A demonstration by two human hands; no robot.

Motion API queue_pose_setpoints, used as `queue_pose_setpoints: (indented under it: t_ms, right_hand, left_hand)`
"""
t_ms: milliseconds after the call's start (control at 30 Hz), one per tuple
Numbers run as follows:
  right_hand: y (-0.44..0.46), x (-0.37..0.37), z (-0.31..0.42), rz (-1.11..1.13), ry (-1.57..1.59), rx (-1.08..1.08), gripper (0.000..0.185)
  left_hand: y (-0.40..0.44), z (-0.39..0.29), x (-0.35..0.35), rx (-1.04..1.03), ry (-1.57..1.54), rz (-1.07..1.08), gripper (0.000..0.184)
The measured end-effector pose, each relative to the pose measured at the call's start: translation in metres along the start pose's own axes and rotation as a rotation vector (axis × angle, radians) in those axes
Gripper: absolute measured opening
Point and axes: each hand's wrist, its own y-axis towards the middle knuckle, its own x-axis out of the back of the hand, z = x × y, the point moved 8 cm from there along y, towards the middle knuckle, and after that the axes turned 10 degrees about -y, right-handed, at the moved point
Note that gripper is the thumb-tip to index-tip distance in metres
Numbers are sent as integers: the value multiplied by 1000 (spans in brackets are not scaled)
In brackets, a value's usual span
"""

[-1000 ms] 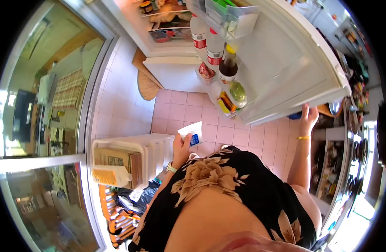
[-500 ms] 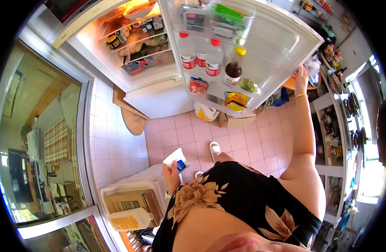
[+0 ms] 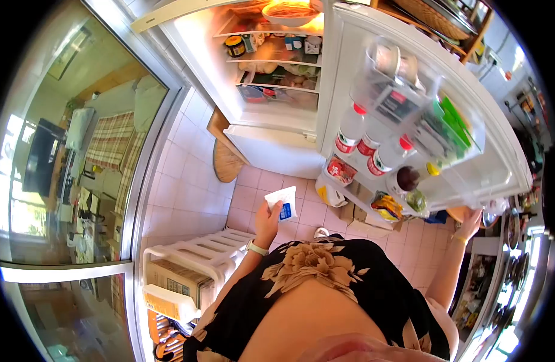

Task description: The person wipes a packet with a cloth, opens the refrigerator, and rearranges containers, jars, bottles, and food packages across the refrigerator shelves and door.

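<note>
My left hand is closed around a white packet with a blue printed label, held in front of my body above the floor. Over on the right, my right hand grips the outer edge of the open refrigerator door. On the door's inner shelves stand clear bottles with red caps, a dark bottle with a yellow cap and several packets. Ahead is the lit refrigerator interior, with jars, bags and a bowl on its shelves.
A white plastic rack with a cardboard box and a white jug stands at lower left. A wooden board leans by the tiled wall. Cardboard boxes sit below the door; crowded shelves line the right.
The refrigerator door has swung wider, its edge moving right with my right hand on it. The view has turned left and stepped nearer. The white packet stays in my left hand.
</note>
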Motion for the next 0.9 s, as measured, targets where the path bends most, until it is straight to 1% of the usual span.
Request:
queue_pose_setpoints:
  t_ms: [33,67,100,133,167,200,233,267,300,333,400,467,500,567,633,667,700,733,767,800,833,867,900]
  right_hand:
    - [-26,0,-7,14,-62,-262,34]
    - [-33,1,-66,76,29,-156,33]
    - [-66,-4,-47,291,-433,128,38]
    - [-126,-26,29,337,-482,233,37]
    - [-156,-33,-6,443,-473,54,31]
    - [-199,-49,-3,625,-452,-56,23]
    - [-236,-68,6,761,-413,-100,21]
    - [-271,-92,51,896,-405,-93,20]
    - [-298,-112,24,963,-328,180,17]
    - [-314,-137,102,1094,-342,8,15]
    - [-336,-182,143,1145,-177,-84,16]
    - [-351,-223,144,1091,13,-363,19]
    - [-355,-245,147,1071,20,-365,19]
    - [-362,-294,178,1071,74,-75,20]
    - [-370,-352,233,1069,-7,84,21]
    - [-373,-388,245,1076,-64,233,20]
    - [-376,-419,285,1035,-20,234,21]
    - [-381,-459,299,1049,68,193,21]
    - [-381,-493,345,1056,79,282,21]
    - [-382,-528,380,1018,116,420,22]
    - [-384,-564,411,1016,72,540,24]
    - [-387,-602,437,1037,134,576,28]
    - [-388,-636,462,992,159,646,30]
  left_hand:
    - [13,5,-6,-11,14,6,28]
    - [23,7,-12,-21,27,12,29]
    - [32,2,-18,-4,20,25,31]
    - [42,3,-20,-5,18,12,31]
    - [53,5,-22,-6,14,29,32]
    - [63,6,-24,-5,11,51,33]
    - [74,2,-25,-5,13,49,33]
    - [87,-4,-26,2,79,74,33]
    - [102,-8,-27,8,145,102,33]
    - [118,-9,-26,6,149,108,33]
    - [152,-9,-29,-22,92,156,34]
    - [181,-21,-27,-27,51,207,33]
    - [197,-24,-23,-27,45,234,33]
    - [233,-24,-9,-50,42,271,33]
    - [268,-30,13,-77,33,303,33]
    - [279,-32,25,-89,20,308,33]
    - [293,-35,41,-97,73,282,32]
    - [305,-43,54,-84,76,296,32]
    - [317,-57,66,-85,131,314,31]
    - [327,-69,76,-89,186,329,30]
    - [337,-74,87,-44,152,319,29]
    - [347,-72,96,-42,153,327,29]
    - [357,-67,108,-51,83,296,29]
